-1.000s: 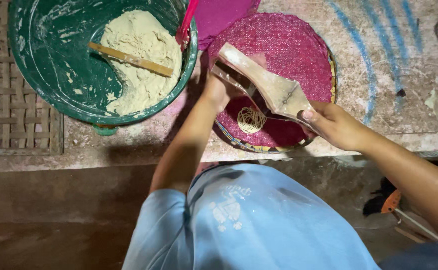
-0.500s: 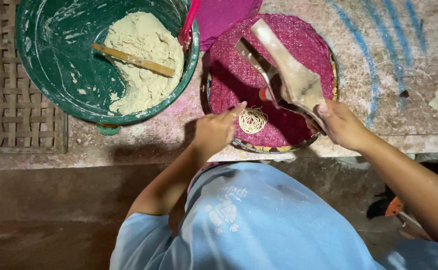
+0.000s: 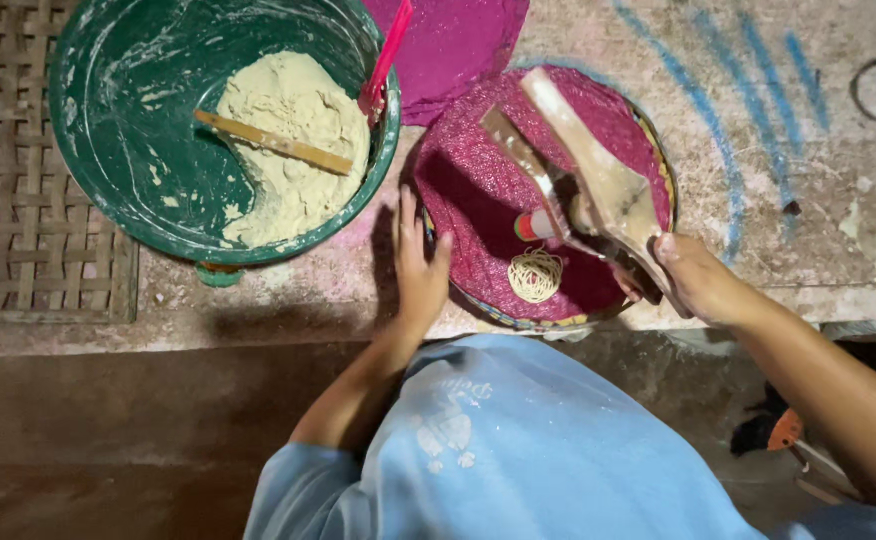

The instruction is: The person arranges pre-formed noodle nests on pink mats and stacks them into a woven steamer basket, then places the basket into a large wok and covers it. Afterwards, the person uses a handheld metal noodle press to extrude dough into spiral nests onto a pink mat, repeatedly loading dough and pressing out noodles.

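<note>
My right hand [image 3: 696, 282] grips the lower end of a wooden hand press [image 3: 598, 185] and holds it tilted over a round tray [image 3: 661, 160] lined with a magenta mesh mat [image 3: 478, 190]. The press has two long wooden handles and a red-and-white nozzle near its middle. A small coil of pale noodle strands [image 3: 536, 275] lies on the mat just below the nozzle. My left hand [image 3: 418, 265] rests flat on the tray's left edge, fingers spread, holding nothing. My blue shirt fills the bottom of the view.
A green basin [image 3: 108, 215] at the upper left holds pale dough [image 3: 293, 190], a wooden stick [image 3: 273, 143] and a red spatula [image 3: 388, 55]. A second magenta mat [image 3: 458, 40] lies behind the tray. Woven matting [image 3: 18, 200] lies at the left. The concrete ledge [image 3: 758, 230] bears blue chalk lines.
My left hand left the press, touched down by the noodle coil, then slid to the tray's left edge. My right hand swung the press more upright.
</note>
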Demonstrator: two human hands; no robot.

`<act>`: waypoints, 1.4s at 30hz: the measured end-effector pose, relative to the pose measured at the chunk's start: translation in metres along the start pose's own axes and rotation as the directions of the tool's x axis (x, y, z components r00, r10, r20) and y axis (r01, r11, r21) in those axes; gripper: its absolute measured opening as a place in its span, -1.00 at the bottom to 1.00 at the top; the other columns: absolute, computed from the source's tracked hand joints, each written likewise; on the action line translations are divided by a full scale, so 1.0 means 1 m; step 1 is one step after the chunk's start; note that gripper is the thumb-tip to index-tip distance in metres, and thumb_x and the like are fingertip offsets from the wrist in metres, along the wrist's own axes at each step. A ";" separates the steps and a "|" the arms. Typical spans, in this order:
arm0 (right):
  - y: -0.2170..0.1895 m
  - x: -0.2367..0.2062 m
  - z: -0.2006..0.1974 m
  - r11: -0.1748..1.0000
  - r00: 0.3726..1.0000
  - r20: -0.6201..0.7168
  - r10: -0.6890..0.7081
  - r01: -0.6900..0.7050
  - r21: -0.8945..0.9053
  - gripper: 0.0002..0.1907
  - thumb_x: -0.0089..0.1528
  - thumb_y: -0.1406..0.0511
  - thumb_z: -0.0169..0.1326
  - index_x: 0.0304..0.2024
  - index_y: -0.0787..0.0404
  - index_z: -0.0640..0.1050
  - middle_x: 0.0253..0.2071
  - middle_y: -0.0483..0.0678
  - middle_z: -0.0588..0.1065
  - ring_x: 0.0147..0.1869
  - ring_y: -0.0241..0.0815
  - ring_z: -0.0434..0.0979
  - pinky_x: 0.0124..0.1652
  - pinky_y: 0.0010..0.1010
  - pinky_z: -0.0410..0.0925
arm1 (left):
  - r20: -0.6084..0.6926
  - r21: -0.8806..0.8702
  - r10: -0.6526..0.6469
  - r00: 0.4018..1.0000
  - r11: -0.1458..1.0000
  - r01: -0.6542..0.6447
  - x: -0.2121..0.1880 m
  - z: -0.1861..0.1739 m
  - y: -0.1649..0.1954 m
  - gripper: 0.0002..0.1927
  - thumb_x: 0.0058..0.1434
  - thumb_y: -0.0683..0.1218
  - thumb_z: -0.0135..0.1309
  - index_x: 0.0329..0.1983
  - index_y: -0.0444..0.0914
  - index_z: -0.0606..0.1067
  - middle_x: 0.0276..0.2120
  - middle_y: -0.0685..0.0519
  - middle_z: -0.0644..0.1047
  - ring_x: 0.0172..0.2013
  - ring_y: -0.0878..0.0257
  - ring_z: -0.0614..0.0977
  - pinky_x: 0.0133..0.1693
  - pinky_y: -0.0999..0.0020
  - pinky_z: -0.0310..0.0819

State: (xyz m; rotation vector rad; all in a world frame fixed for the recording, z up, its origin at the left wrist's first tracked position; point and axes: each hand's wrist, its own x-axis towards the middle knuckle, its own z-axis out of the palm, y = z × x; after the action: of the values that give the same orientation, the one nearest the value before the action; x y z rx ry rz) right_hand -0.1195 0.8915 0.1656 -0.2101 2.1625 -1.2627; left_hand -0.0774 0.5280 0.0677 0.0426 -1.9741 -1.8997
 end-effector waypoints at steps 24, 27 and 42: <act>-0.125 0.038 0.046 0.847 0.965 0.028 0.261 -0.215 -0.487 -0.33 0.36 -0.13 -0.32 -0.25 0.27 0.55 -0.54 0.02 0.51 -0.42 -0.10 0.57 -0.30 -0.21 0.44 | 0.259 -0.966 -0.141 0.955 -0.028 0.258 0.104 0.029 0.017 -0.55 0.42 0.30 -0.21 -0.40 -0.10 0.30 -0.49 0.19 0.32 -0.38 0.28 0.38 -0.07 0.24 0.35; -0.128 0.044 0.049 0.844 0.995 0.010 0.102 -0.081 -0.530 -0.33 0.37 -0.12 -0.33 -0.28 0.28 0.54 -0.56 0.01 0.50 -0.45 -0.12 0.55 -0.31 -0.21 0.39 | 0.227 -0.972 -0.061 0.972 0.048 0.230 0.120 0.027 0.021 -0.54 0.44 0.31 -0.22 -0.40 -0.08 0.30 -0.49 0.20 0.31 -0.40 0.29 0.37 -0.09 0.22 0.35; -0.123 0.051 0.043 0.856 0.999 -0.051 0.010 -0.035 -0.515 -0.30 0.39 -0.12 -0.21 0.06 0.40 0.50 -0.46 0.02 0.51 -0.32 -0.10 0.55 -0.22 -0.11 0.40 | 0.248 -0.968 -0.080 0.965 -0.045 0.245 0.128 0.027 0.027 -0.57 0.40 0.26 -0.25 -0.39 -0.12 0.33 -0.48 0.16 0.35 -0.36 0.26 0.40 -0.06 0.20 0.38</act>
State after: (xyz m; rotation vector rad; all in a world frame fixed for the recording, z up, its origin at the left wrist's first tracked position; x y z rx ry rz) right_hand -0.1551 0.7727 0.2308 -0.3754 2.4998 -0.6471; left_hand -0.1965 0.5186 0.1277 -0.2714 -0.0348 -3.0750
